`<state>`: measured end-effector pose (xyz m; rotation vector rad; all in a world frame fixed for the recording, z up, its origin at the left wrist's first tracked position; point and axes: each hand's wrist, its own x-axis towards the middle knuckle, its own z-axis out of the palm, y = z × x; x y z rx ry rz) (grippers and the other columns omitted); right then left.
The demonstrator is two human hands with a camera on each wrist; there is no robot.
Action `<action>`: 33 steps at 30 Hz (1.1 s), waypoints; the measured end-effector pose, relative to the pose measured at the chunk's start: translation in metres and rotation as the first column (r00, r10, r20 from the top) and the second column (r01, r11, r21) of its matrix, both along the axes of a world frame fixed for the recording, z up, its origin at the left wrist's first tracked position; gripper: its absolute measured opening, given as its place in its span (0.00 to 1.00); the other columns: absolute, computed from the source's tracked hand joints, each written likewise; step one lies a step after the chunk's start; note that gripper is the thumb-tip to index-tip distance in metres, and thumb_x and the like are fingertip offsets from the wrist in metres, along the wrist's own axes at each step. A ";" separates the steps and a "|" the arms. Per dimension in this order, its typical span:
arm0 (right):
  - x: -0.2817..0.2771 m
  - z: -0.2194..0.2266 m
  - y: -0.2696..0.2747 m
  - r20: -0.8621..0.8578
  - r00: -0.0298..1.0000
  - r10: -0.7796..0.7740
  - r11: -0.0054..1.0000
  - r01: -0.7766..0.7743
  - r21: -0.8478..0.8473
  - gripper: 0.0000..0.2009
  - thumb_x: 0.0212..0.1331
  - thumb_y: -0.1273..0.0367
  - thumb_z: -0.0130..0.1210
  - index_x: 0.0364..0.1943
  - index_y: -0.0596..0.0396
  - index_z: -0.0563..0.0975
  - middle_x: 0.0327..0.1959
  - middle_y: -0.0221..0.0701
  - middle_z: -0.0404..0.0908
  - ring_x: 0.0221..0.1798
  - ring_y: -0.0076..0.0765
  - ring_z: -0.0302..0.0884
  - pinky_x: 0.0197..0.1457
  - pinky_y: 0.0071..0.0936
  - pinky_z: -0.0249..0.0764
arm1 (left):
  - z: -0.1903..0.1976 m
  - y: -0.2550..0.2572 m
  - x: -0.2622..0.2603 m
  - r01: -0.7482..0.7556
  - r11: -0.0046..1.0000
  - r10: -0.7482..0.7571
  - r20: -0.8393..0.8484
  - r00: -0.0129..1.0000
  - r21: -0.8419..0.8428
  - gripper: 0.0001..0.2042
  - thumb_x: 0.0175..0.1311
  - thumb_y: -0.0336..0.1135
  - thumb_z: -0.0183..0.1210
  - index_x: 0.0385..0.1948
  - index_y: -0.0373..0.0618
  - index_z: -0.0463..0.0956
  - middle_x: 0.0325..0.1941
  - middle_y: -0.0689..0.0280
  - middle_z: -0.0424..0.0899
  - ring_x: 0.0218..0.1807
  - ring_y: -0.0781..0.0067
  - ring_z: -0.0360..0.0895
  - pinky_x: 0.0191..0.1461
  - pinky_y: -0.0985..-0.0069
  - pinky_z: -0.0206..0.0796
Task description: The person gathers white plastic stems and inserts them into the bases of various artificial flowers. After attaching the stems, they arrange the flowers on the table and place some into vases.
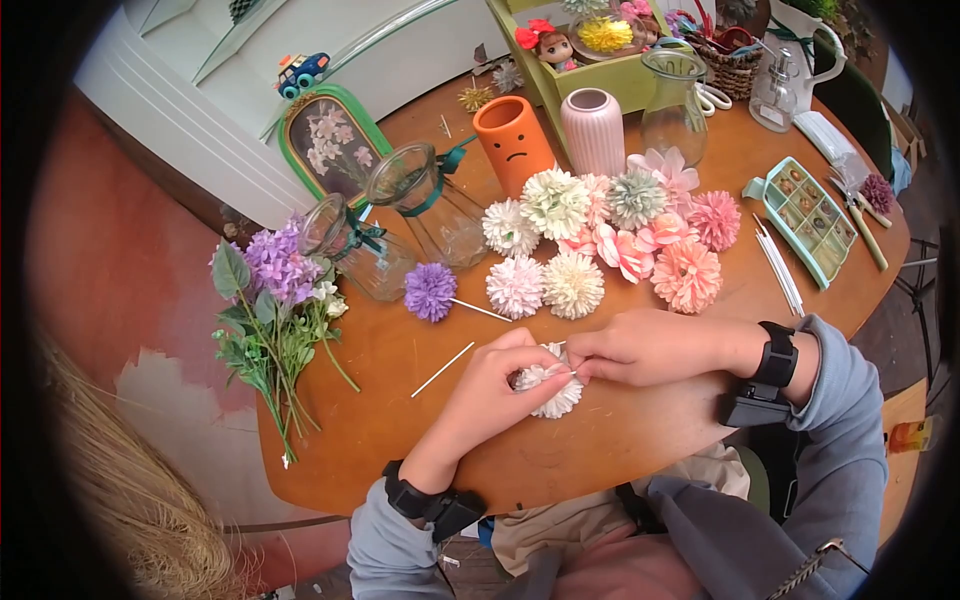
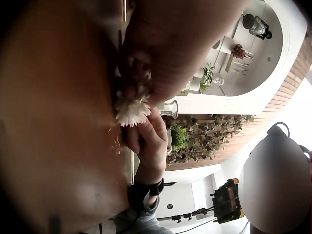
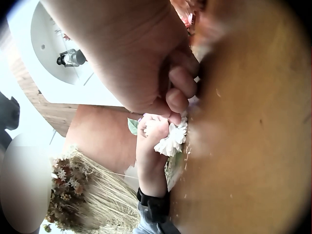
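Note:
A white flower head (image 1: 560, 400) lies low over the table near its front edge, between both hands. The left hand (image 1: 490, 385) grips it, thumb across the petals and fingers curled behind. From the right, the right hand (image 1: 640, 348) pinches at the flower's centre, where a small pale tip shows between thumb and finger. The left wrist view shows the white petals (image 2: 132, 113) below the near hand, with the right hand (image 2: 148, 141) against them. In the right wrist view the flower (image 3: 171, 141) sits beside the left hand (image 3: 155, 146); the right hand's fingers (image 3: 181, 87) are curled.
A white stick (image 1: 443, 369) lies left of the hands. Beyond are a purple flower on a stick (image 1: 431, 292), several pastel flower heads (image 1: 573, 285), glass vases (image 1: 440, 220) and an orange pot (image 1: 513, 145). Purple blooms (image 1: 278, 262) lie left; white sticks (image 1: 780, 265) and a compartment tray (image 1: 808, 220) right.

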<state>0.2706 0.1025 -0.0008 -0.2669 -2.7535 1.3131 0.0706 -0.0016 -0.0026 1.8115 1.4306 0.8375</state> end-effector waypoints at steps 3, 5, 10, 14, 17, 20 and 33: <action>-0.001 0.001 0.000 -0.004 1.000 0.008 1.000 -0.008 -0.011 0.07 0.63 0.66 0.43 0.36 0.52 0.71 0.27 0.39 0.78 0.33 0.50 0.76 0.38 0.44 0.69 | -0.001 0.000 0.003 -0.011 1.000 0.012 0.012 1.000 -0.021 0.06 0.52 0.33 0.64 0.28 0.42 0.80 0.24 0.65 0.72 0.27 0.73 0.70 0.30 0.78 0.60; -0.001 0.001 0.000 -0.010 1.000 0.001 1.000 -0.001 -0.018 0.07 0.63 0.66 0.44 0.36 0.52 0.72 0.27 0.39 0.78 0.33 0.50 0.76 0.38 0.43 0.69 | -0.001 0.000 0.003 -0.016 0.999 0.016 0.002 1.000 -0.030 0.05 0.53 0.32 0.64 0.28 0.42 0.81 0.25 0.68 0.72 0.29 0.77 0.69 0.32 0.80 0.59; 0.001 0.014 -0.001 0.057 0.998 -0.019 0.994 0.025 -0.105 0.08 0.62 0.65 0.46 0.36 0.53 0.72 0.24 0.37 0.76 0.29 0.43 0.75 0.34 0.37 0.68 | 0.005 0.000 0.003 -0.017 1.000 0.017 -0.008 1.000 -0.006 0.05 0.53 0.31 0.64 0.28 0.42 0.81 0.25 0.69 0.72 0.30 0.79 0.69 0.33 0.81 0.58; 0.002 0.016 0.005 0.070 0.995 -0.066 0.989 0.075 -0.128 0.07 0.61 0.66 0.48 0.35 0.54 0.72 0.21 0.35 0.74 0.25 0.36 0.72 0.31 0.32 0.66 | 0.005 -0.001 -0.004 -0.051 0.999 0.051 -0.012 0.999 0.003 0.05 0.52 0.31 0.64 0.29 0.42 0.81 0.25 0.69 0.72 0.30 0.79 0.69 0.33 0.81 0.58; 0.000 0.011 0.006 0.040 0.997 -0.064 0.985 0.070 -0.157 0.07 0.62 0.66 0.48 0.35 0.55 0.71 0.20 0.34 0.73 0.24 0.36 0.71 0.31 0.32 0.65 | 0.003 -0.001 -0.004 -0.046 0.999 0.047 -0.016 0.999 0.005 0.05 0.52 0.31 0.64 0.29 0.42 0.82 0.25 0.69 0.72 0.30 0.79 0.68 0.33 0.81 0.58; -0.001 0.005 0.004 -0.015 0.999 -0.049 0.985 0.046 -0.163 0.07 0.63 0.67 0.48 0.35 0.55 0.72 0.18 0.31 0.70 0.22 0.29 0.66 0.28 0.28 0.62 | 0.002 -0.001 -0.003 -0.035 0.999 0.035 -0.006 0.999 -0.001 0.05 0.52 0.31 0.64 0.29 0.42 0.81 0.25 0.69 0.72 0.30 0.79 0.68 0.33 0.81 0.58; -0.002 0.000 0.004 -0.047 0.998 -0.038 0.985 0.029 -0.169 0.06 0.64 0.67 0.48 0.36 0.55 0.71 0.18 0.30 0.70 0.21 0.27 0.64 0.27 0.27 0.61 | 0.003 0.000 0.000 -0.027 0.999 0.028 -0.020 0.999 0.028 0.08 0.53 0.35 0.63 0.28 0.41 0.79 0.24 0.65 0.71 0.28 0.72 0.69 0.31 0.77 0.60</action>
